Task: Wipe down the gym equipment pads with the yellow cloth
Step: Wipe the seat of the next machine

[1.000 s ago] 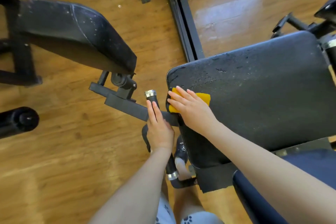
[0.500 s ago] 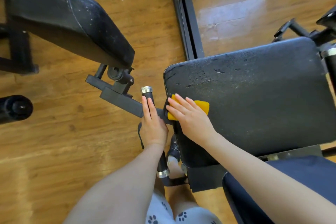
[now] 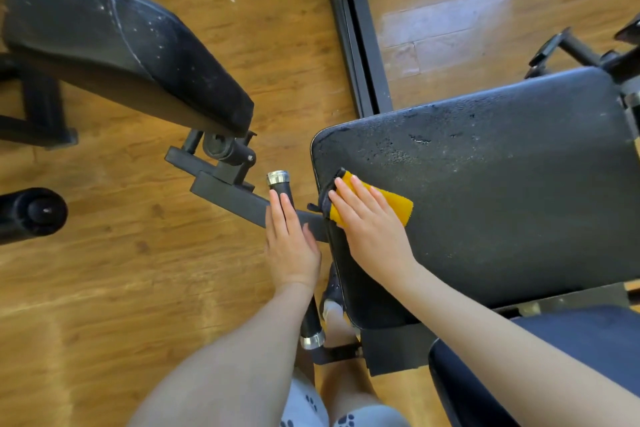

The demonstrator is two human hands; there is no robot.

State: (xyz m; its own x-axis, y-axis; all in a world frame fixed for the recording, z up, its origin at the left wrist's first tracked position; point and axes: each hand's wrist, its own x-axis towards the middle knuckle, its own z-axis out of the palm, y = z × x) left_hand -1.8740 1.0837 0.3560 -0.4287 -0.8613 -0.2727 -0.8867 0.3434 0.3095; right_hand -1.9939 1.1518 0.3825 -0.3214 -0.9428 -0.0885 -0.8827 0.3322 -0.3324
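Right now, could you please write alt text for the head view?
A right hand presses a yellow cloth flat on a black gym pad near its corner, while the left hand rests on a handle bar above a wooden floor.

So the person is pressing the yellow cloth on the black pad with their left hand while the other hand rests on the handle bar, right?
Not quite: the head view shows the right hand pressing the yellow cloth on the black pad, near its corner. The left hand is the one resting on the handle bar.
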